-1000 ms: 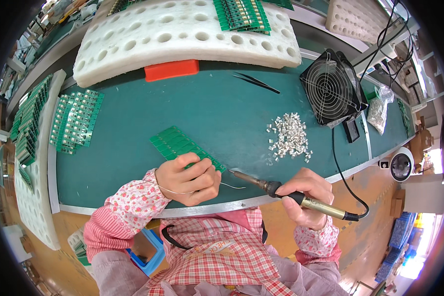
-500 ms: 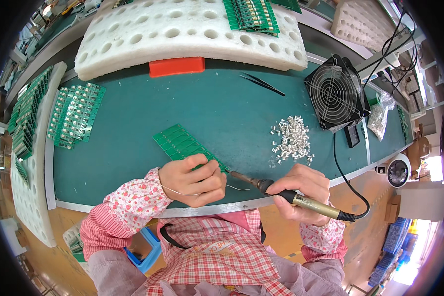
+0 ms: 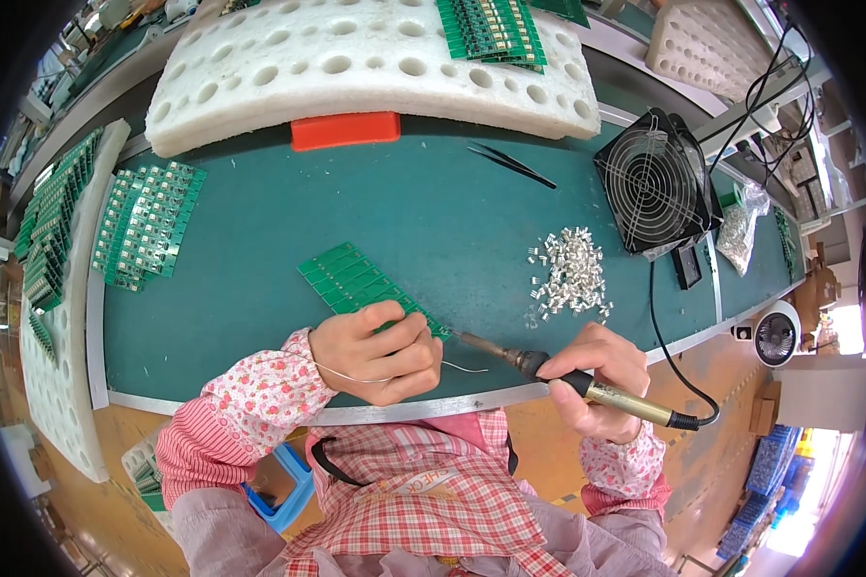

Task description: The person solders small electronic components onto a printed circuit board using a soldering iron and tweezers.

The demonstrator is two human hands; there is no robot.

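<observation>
A green circuit board panel (image 3: 351, 276) lies slantwise on the bench, its near right end partly under my left hand (image 3: 380, 353). The curled fingers of that hand are closed around a thin solder wire (image 3: 464, 367), which trails out on both sides. My right hand (image 3: 598, 378) grips a soldering iron (image 3: 621, 401) by its dark and gold handle. Its tip points left and sits at the near right corner of the panel; whether it touches is too small to tell.
Small white connectors (image 3: 570, 274) form a pile right of the panel. Black tweezers (image 3: 513, 164) lie farther back, near a black fan (image 3: 648, 178). Assembled boards (image 3: 149, 223) lie at left. A white foam block (image 3: 289, 91) and red box (image 3: 344, 131) stand at the back.
My right hand and the soldering iron have shifted slightly to the right, the tip moving a little along the panel's corner. My left hand stays nearly still.
</observation>
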